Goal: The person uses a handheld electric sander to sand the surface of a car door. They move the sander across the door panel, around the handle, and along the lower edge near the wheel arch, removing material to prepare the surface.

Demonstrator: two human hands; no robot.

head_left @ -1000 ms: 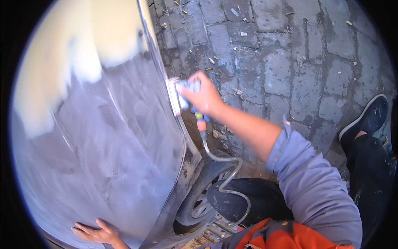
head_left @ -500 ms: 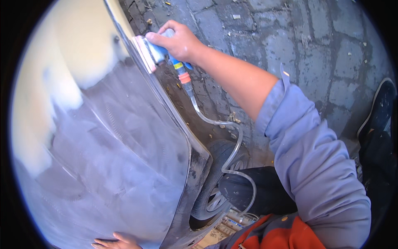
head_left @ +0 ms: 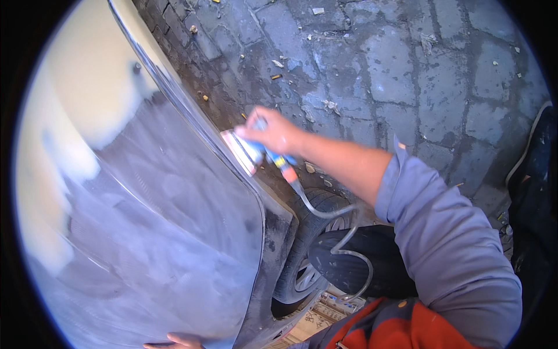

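My right hand (head_left: pixel 273 132) is wrapped round the top of a blue air sander (head_left: pixel 254 146), smeared a little by motion. The sander's pale pad (head_left: pixel 238 152) faces the lower edge of a car body panel (head_left: pixel 168 198); whether it touches cannot be made out. From the sander's handle, which has a yellow band and an orange ring, a clear hose (head_left: pixel 349 232) loops down toward my body. Only part of my left hand (head_left: pixel 177 342) shows at the bottom rim, its fingers stretched out flat on the panel. The panel is sanded grey nearby and cream farther off.
A car wheel (head_left: pixel 308 256) stands beyond the panel's near end, with my dark-clad knee (head_left: pixel 360 262) close by it. Paving stones (head_left: pixel 395 70) with scattered litter spread to the right. Another dark shoe (head_left: pixel 533 142) is at the right rim.
My right hand has brought the sander nearer along the panel's lower edge, down and to the right in view. The hose has shifted with it. Less of my left hand shows.
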